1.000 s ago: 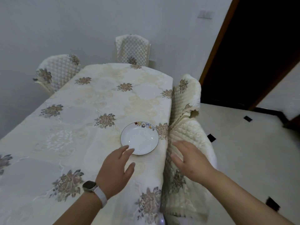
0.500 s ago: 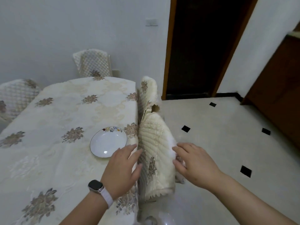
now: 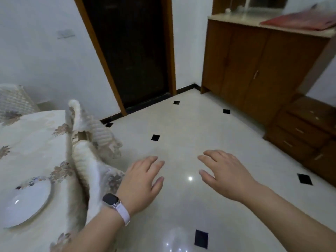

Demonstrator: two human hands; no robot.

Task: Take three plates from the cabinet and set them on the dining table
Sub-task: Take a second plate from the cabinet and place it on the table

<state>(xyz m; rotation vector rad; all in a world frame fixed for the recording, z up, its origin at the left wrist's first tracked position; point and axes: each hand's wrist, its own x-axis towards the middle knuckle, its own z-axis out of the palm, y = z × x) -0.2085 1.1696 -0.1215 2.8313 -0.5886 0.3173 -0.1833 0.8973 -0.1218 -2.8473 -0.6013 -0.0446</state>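
One white plate with a patterned rim lies on the dining table, near its right edge at the lower left of the view. My left hand, with a watch on the wrist, hovers open over the floor, right of the table. My right hand is open too, palm down, holding nothing. The brown wooden cabinet stands at the upper right with its doors closed, well beyond both hands.
Two quilted cream chairs are tucked against the table's right side. A dark doorway is straight ahead. A low wooden drawer unit sits right of the cabinet. Glossy tiled floor lies between table and cabinet.
The view has swung right, away from the table toward the cabinet. Both hands left the plate and chair back and now hover empty over the floor.
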